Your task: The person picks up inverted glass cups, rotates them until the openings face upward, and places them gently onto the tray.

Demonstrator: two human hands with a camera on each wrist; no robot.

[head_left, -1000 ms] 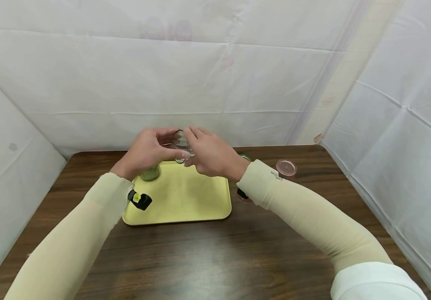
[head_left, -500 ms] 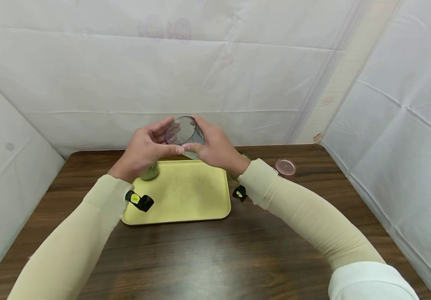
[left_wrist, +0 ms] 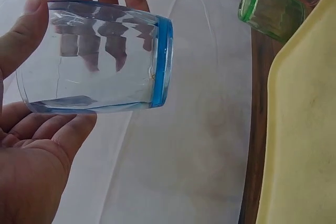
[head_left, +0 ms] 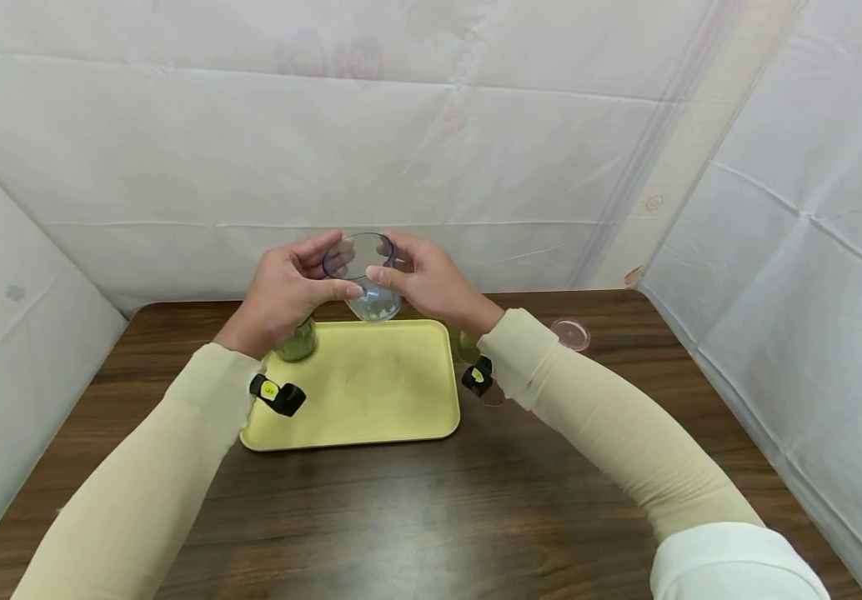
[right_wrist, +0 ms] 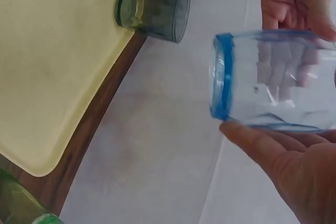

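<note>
Both hands are up w/ a clear cup [head_left: 362, 271] between them, above the far edge of the yellow tray [head_left: 371, 392], not touching it. The cup has a blue rim and is tipped so its mouth faces the person. Left hand [head_left: 284, 292] has its thumb along one side of the wall and fingers round the other; right hand [head_left: 427, 283] does the same from its side, so each is curled round the cup. It looks like thin see-through plastic or glass, can't tell which; prob. light, stiff, smooth and a bit slippery, so I'd say it could slide if the hold goes slack. Best hold, to my eye, is mid-wall w/ thumb opposite fingers, or close under the rim where it looks thicker. A green cup [head_left: 298, 340] stands at the tray's far left corner; another green cup [left_wrist: 270, 11] lies off the tray on the worktop [head_left: 431, 500], and a pink lid [head_left: 571, 334] sits toward the worktop's far right corner.
</note>
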